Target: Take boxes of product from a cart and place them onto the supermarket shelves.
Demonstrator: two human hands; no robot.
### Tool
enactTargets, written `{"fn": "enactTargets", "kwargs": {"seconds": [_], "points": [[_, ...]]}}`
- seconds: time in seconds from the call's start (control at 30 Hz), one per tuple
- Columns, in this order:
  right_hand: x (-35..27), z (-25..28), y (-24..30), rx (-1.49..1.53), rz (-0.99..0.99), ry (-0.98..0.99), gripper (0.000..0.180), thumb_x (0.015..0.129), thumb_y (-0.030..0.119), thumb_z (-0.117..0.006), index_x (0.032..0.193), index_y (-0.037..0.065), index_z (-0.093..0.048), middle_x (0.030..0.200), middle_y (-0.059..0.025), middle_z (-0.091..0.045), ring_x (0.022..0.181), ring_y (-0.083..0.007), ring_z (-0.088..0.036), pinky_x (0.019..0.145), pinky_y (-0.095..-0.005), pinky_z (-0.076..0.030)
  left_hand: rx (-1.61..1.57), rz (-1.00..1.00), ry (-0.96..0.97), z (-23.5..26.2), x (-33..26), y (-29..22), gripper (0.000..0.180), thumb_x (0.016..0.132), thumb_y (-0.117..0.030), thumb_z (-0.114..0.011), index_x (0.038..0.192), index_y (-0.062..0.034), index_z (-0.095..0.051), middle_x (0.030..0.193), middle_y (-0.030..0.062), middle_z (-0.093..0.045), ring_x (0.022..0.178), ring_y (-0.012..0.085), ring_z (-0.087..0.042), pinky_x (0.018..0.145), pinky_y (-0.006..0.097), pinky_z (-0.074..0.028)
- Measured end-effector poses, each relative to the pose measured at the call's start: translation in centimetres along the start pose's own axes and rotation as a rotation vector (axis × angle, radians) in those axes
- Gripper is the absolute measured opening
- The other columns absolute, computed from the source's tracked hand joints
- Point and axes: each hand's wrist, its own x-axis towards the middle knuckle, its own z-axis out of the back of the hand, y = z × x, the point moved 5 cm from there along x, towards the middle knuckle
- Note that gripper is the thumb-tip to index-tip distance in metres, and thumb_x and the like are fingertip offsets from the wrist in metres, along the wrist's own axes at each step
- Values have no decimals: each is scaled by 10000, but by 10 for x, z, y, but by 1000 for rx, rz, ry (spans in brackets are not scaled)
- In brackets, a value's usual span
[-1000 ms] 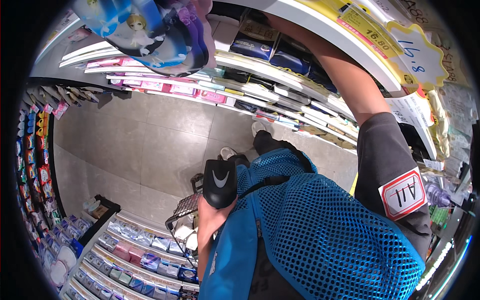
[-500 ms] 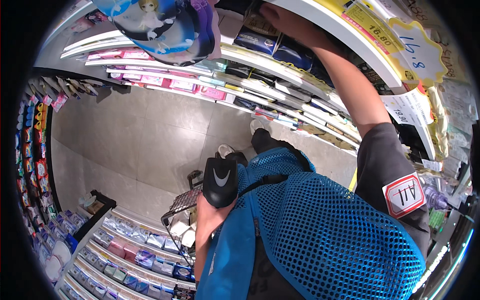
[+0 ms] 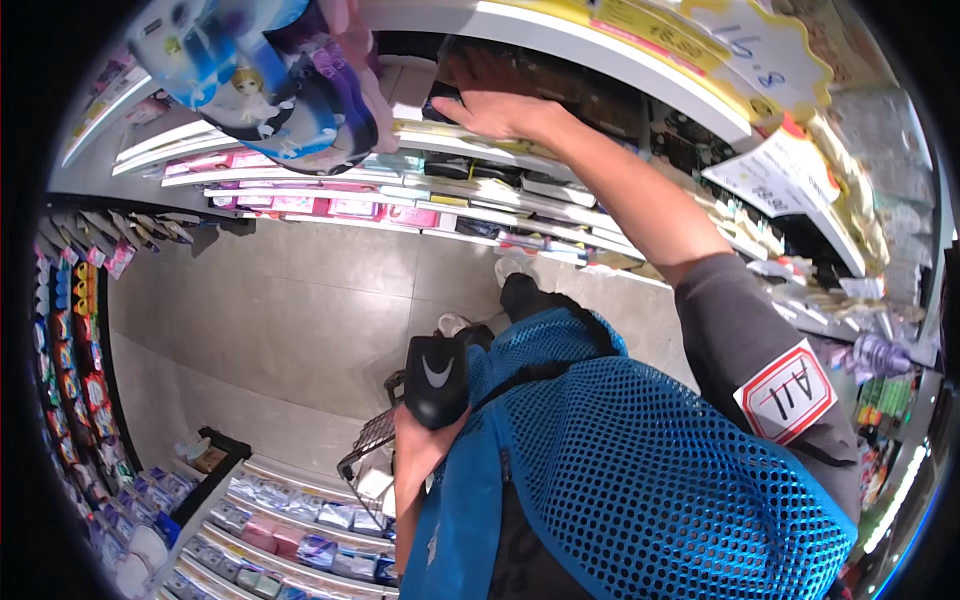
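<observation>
"Shelves (image 3: 415,131) line a grey tiled floor (image 3: 250,300) — and the right hand (image 3: 490,95)?"

"Stretched over dark packages (image 3: 575,85) on one shelf, thumb out, fingers slightly apart. Whether it presses on them, I can't tell."

"The left hand (image 3: 428,432)?"

"Wrapped around a black handheld device (image 3: 437,385) — most fingers hidden — between a wire basket (image 3: 372,437) and the blue mesh vest (image 3: 680,450)."

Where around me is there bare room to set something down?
Most room: the floor, between the pink packs, the lower-left packs and the shoes. A small patch of shelf also looks bare, between the blue patterned item and your right hand. Crowded: the dark packs by that hand, and the cart beside your left hand.
</observation>
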Motion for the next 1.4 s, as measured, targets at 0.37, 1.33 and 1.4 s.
{"fn": "enactTargets", "kwargs": {"seconds": [0.37, 1.33, 1.4], "points": [[-1, 14, -5, -52, -64, -63, 753, 859, 586, -417, 1347, 14, -363, 1354, -229, -369, 1297, -334, -326, 1055, -466, -271, -119, -51, -1, -2, -14, 5, 313, 691, -80, -760, 959, 27, -641, 899, 123, -687, 812, 162, -644, 759, 298, -490], [-278, -103, 113, 970, 756, 806, 247, 860, 224, -556, 998, 35, -636, 890, -156, -652, 808, -312, -628, 730, -384, -489, -579, 342, -841, -169, -162, 56, 282, 742, -55, -743, 986, -5, -610, 876, 20, -625, 785, 105, -563, 730, 263, -464], [-296, -111, 126, 959, 778, 768, 230, 874, 195, -590, 1024, 29, -641, 917, -130, -654, 796, -239, -629, 692, -328, -482, -512, 318, -867, -174, -175, 59, 312, 724, -106, -760, 983, -1, -621, 880, 57, -654, 798, 121, -591, 747, 286, -479]]}}
